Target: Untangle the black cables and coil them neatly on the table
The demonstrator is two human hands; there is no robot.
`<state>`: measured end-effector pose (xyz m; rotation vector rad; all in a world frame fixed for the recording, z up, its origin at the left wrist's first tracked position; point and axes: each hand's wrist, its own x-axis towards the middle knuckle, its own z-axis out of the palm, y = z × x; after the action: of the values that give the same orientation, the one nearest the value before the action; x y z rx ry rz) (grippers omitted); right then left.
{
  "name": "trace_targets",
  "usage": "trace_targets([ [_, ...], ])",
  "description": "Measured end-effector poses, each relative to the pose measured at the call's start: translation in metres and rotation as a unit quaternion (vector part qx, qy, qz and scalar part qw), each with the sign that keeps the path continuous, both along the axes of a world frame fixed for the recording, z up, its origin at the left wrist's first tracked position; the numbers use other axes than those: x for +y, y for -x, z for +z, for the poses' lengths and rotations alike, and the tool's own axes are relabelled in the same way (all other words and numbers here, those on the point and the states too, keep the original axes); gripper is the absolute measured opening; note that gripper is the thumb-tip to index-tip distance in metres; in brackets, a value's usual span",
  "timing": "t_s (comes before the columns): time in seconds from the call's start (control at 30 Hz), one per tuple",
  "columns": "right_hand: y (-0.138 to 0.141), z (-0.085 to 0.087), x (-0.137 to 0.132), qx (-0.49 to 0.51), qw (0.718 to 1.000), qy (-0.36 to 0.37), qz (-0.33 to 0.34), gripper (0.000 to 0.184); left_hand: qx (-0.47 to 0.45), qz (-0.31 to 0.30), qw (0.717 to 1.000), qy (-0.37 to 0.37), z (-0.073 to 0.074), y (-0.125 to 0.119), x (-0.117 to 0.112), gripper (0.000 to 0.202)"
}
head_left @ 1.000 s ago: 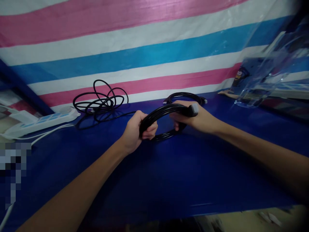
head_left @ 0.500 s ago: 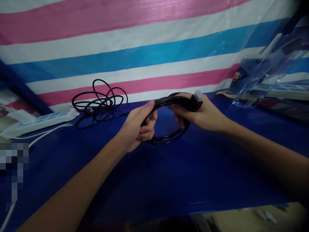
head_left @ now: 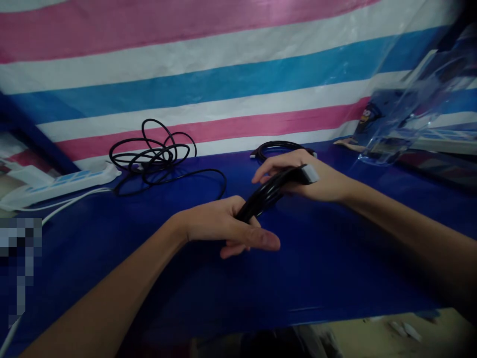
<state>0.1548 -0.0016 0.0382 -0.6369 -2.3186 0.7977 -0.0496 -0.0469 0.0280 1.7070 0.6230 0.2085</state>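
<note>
A looped black cable bundle spans my two hands above the blue table. My left hand is closed around its lower left end, with the thumb stretched out to the right. At the other end, my right hand grips the bundle, its fingers reaching left behind it. The cable's light-capped plug sticks out at that end, in front of the back of my right hand. From a loose black cable tangle at the back left, one strand curves down behind my left wrist. My right thumb is hidden.
A second coiled black cable lies behind my right hand. At the left stands a white power strip with white cords. Clear plastic packaging stands at the right rear. A striped sheet hangs behind the blue table.
My left hand has moved down and right and turned, its thumb now extended. The bundle has tilted, with its plug lower. The loose strand now curves down, and the coil behind shows more.
</note>
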Motion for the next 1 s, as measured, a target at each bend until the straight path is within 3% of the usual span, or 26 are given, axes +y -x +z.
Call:
trace_targets([
  [0.07,0.002,-0.004,0.003,-0.006,0.999,0.031,0.016,0.012,-0.020,-0.034,0.998,0.057,-0.001,-0.002,-0.002,0.049],
  [0.1,0.002,-0.005,0.004,-0.001,0.999,0.046,0.011,0.011,-0.043,-0.010,0.997,0.060,-0.002,-0.003,-0.001,0.051],
  [0.17,0.004,-0.005,0.002,0.023,0.997,0.067,-0.020,0.011,-0.107,0.126,0.986,0.013,-0.006,-0.006,0.003,0.052],
  [0.27,0.008,-0.001,-0.008,0.076,0.990,0.096,-0.065,0.013,-0.173,0.382,0.901,-0.115,-0.013,-0.010,0.012,0.043],
  [0.37,0.015,-0.004,-0.016,0.105,0.979,0.172,-0.017,0.015,-0.184,0.500,0.814,-0.231,-0.018,-0.012,0.019,0.037],
  [0.43,0.018,-0.010,-0.016,0.113,0.966,0.232,0.030,0.013,-0.176,0.512,0.798,-0.265,-0.020,-0.011,0.020,0.038],
  [0.47,0.019,-0.013,-0.015,0.118,0.960,0.252,0.041,0.012,-0.170,0.501,0.809,-0.256,-0.019,-0.009,0.020,0.038],
  [0.6,0.019,-0.023,-0.005,0.111,0.966,0.232,0.007,0.011,-0.150,0.388,0.901,-0.127,-0.017,0.001,0.018,0.044],
  [0.7,0.019,-0.031,0.001,0.100,0.975,0.196,-0.030,0.010,-0.167,0.326,0.927,-0.077,-0.020,0.005,0.016,0.051],
  [0.77,0.021,-0.036,0.004,0.117,0.972,0.196,-0.058,0.012,-0.179,0.342,0.918,-0.092,-0.024,0.004,0.018,0.054],
  [0.87,0.021,-0.035,0.008,0.159,0.964,0.186,-0.108,0.019,-0.172,0.432,0.875,-0.134,-0.024,-0.003,0.027,0.048],
  [0.93,0.016,-0.026,0.015,0.177,0.959,0.163,-0.150,0.024,-0.141,0.469,0.851,-0.188,-0.015,-0.010,0.043,0.035],
  [1.0,0.006,-0.012,0.027,0.172,0.954,0.155,-0.192,0.027,-0.077,0.464,0.835,-0.286,0.001,-0.021,0.068,0.022],
])
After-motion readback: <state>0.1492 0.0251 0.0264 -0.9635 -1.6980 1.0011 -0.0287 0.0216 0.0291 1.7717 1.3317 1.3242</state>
